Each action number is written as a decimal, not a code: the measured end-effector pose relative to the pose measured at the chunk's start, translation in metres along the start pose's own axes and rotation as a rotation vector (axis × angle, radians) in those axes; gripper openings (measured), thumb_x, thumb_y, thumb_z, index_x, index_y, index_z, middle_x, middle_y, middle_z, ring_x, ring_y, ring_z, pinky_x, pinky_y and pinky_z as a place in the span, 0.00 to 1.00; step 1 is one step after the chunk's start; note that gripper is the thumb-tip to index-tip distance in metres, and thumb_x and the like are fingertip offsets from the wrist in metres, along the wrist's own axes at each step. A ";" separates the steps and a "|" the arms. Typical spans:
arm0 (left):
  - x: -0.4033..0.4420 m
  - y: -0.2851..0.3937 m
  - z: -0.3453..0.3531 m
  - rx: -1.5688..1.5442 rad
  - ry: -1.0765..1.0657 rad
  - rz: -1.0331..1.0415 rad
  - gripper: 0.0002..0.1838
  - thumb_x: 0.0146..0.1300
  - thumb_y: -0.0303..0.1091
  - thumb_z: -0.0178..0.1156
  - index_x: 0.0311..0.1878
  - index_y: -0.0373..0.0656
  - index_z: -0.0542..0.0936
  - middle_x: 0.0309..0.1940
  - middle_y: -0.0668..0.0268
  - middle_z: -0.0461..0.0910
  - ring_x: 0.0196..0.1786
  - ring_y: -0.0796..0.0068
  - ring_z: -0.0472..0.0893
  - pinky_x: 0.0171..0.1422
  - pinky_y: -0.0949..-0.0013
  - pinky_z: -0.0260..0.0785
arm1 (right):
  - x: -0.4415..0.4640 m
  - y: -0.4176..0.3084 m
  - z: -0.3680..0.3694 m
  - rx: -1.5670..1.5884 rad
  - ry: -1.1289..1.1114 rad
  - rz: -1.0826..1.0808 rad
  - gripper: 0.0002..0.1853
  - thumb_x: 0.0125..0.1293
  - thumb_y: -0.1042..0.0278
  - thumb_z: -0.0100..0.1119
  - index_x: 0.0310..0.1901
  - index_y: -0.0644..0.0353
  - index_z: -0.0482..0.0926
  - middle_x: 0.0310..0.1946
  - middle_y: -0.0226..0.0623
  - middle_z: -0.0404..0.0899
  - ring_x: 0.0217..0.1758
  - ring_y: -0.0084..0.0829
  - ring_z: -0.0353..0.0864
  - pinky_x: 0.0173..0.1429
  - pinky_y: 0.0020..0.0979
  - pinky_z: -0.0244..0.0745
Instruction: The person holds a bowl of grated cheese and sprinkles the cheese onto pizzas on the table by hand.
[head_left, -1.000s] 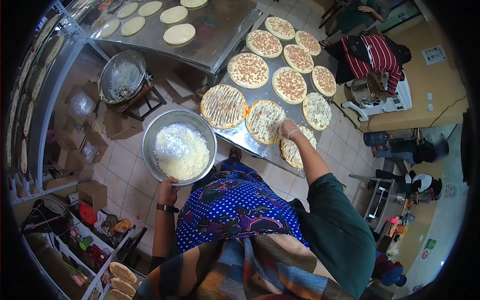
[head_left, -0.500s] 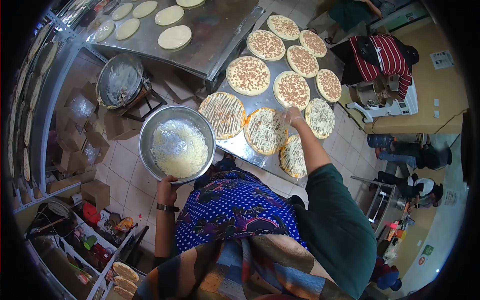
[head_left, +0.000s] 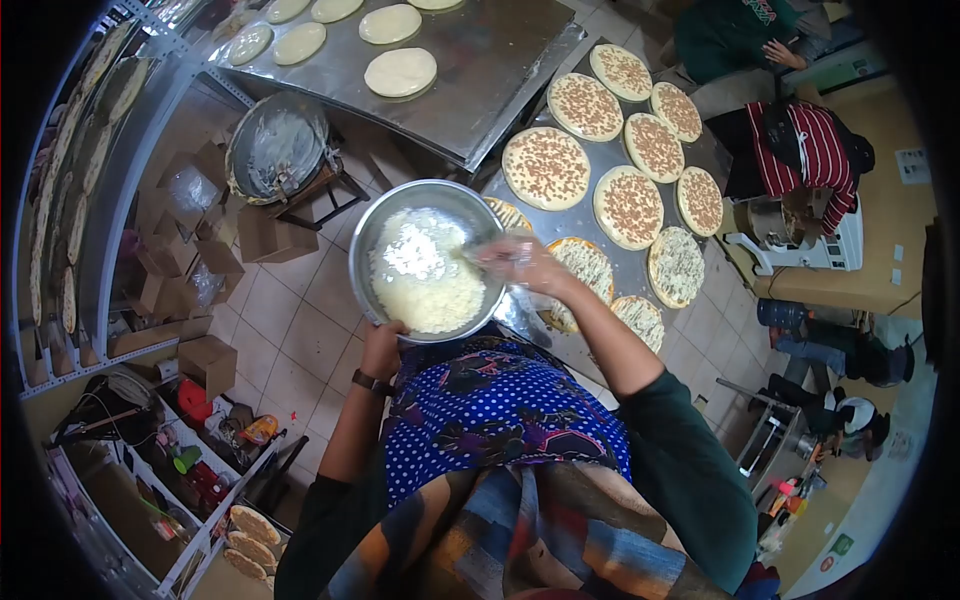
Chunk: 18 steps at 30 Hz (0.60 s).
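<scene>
My left hand [head_left: 382,348] grips the near rim of a steel mixing bowl [head_left: 361,270]. White and pale-yellow shreds, like grated cheese [head_left: 435,306], lie inside it. Over the bowl's right side is my right hand [head_left: 522,265], its fingers smeared by motion and partly inside the rim; whether they hold anything is unclear. Beyond that hand, flat round breads with white shreds [head_left: 637,320] rest on the metal table [head_left: 568,222]. One striped with sauce [head_left: 507,213] is mostly hidden behind the bowl and hand. Farther back, several pale rounds carry brown crumbs [head_left: 546,168].
Plain dough rounds [head_left: 400,72] sit on another metal table [head_left: 490,55]. A flour-dusted basin [head_left: 275,148] stands on a stool at left, near cardboard boxes [head_left: 272,238]. A person in a striped top [head_left: 828,150] works at a white machine [head_left: 800,250]; others stand farther right.
My right hand has come from above the topped breads left to the bowl. The bowl has moved right and now covers part of the striped bread. The whole view has shifted.
</scene>
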<state>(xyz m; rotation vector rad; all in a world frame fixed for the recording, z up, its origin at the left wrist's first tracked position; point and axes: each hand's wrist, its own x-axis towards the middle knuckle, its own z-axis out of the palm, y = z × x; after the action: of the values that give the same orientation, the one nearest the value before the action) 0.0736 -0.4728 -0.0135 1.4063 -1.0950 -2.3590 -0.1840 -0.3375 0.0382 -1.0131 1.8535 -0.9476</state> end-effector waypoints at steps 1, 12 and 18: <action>0.002 0.002 0.004 0.005 -0.002 -0.001 0.19 0.44 0.16 0.49 0.44 0.31 0.70 0.33 0.60 0.74 0.30 0.70 0.76 0.30 0.70 0.75 | 0.019 0.004 0.019 -0.342 0.044 -0.225 0.16 0.55 0.62 0.60 0.42 0.63 0.79 0.43 0.46 0.78 0.45 0.36 0.78 0.48 0.33 0.74; 0.050 0.032 -0.064 0.045 -0.221 -0.149 0.09 0.47 0.19 0.49 0.34 0.34 0.69 0.26 0.64 0.70 0.25 0.74 0.74 0.26 0.73 0.72 | 0.073 -0.030 0.138 -0.446 -0.432 0.137 0.23 0.47 0.58 0.62 0.46 0.60 0.77 0.44 0.46 0.78 0.45 0.42 0.78 0.50 0.36 0.71; 0.048 0.075 -0.066 0.118 -0.204 -0.154 0.16 0.46 0.18 0.49 0.42 0.31 0.67 0.29 0.61 0.72 0.31 0.68 0.78 0.30 0.68 0.77 | 0.085 -0.054 0.102 -0.119 -0.257 0.172 0.21 0.47 0.63 0.65 0.45 0.58 0.78 0.41 0.39 0.80 0.44 0.33 0.78 0.53 0.33 0.70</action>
<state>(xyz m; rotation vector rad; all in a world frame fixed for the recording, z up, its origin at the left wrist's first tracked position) 0.0871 -0.5828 -0.0142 1.3553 -1.2367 -2.6361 -0.1082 -0.4575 0.0203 -0.9783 1.7626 -0.5825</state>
